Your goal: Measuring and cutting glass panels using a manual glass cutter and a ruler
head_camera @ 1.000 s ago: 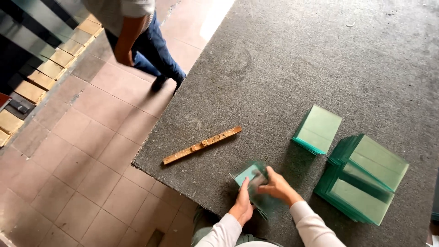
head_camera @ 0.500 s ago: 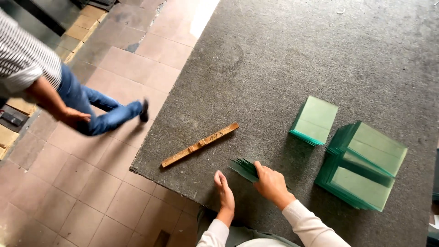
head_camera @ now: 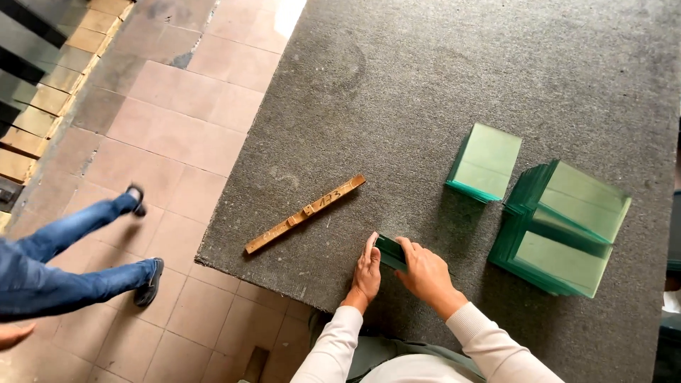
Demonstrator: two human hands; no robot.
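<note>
Since the earlier frame, both hands had closed in around the small stack of green glass panes (head_camera: 389,252), which now stood on edge rather than lying fanned out, and the passer-by on the tiled floor (head_camera: 177,120) had walked on, with blue-jeaned legs (head_camera: 64,262) now striding at the left. The left hand (head_camera: 368,270) lay flat against the left face of the stack, fingers (head_camera: 369,248) straight and pressed together. The right hand (head_camera: 424,271) cupped the other side, its fingers curled over the top edge, so the panes were held between the two hands near the front edge of the grey felt tabletop (head_camera: 461,78).

A wooden ruler (head_camera: 306,213) lay at a slant just to the left of the hands, apart from them. Further right sat one flat stack of green panes (head_camera: 485,162), and beside it a larger, looser pile (head_camera: 564,230) of the same glass.

Judging by the grip, squaring such a stack would go best with even pressure from both palms, the lower edges tapped gently on the felt so that all the panes line up. Fingertips would be safer on the faces than along the cut edges, which looked sharp. Keeping the stack well in from the tabletop's edge seemed wise too.
</note>
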